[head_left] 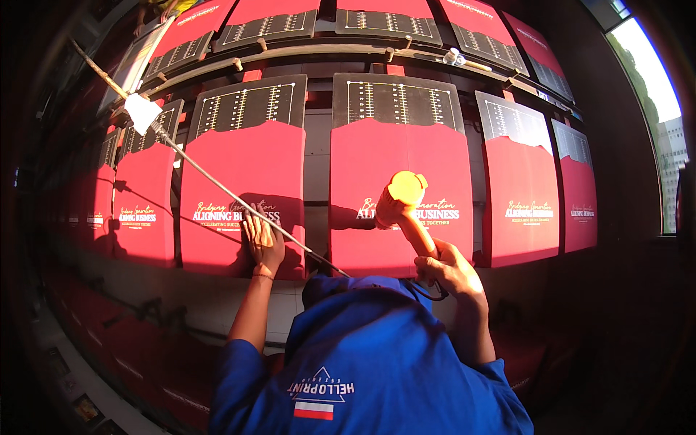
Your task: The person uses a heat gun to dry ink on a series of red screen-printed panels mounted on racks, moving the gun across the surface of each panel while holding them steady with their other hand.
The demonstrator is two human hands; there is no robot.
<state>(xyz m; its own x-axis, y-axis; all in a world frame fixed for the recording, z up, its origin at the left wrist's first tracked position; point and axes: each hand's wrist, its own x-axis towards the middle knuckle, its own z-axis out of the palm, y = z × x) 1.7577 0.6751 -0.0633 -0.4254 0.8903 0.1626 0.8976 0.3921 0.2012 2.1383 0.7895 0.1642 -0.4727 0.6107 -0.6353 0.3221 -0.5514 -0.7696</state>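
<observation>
My right hand (457, 272) is wrapped round the handle of an orange hair dryer (407, 206), its head lit bright yellow by the sun. The dryer is above a red shirt (402, 163) with a white and yellow print, stretched over a black board (404, 101) marked with white scales. A dark cord loops below the handle. On the neighbouring red shirt (243, 167) to the left, my left hand (263, 243) lies with fingers stretched out over the lower print. A grey cable (210, 177) runs slantwise across that shirt, passing by the fingers.
More red shirts (518, 196) on boards stand in rows to both sides and behind. A rail (319, 51) with pegs runs between rows; a white-headed mallet-like tool (455, 57) lies on it. A white connector (143, 112) hangs on the cable. A window (652, 87) is at right.
</observation>
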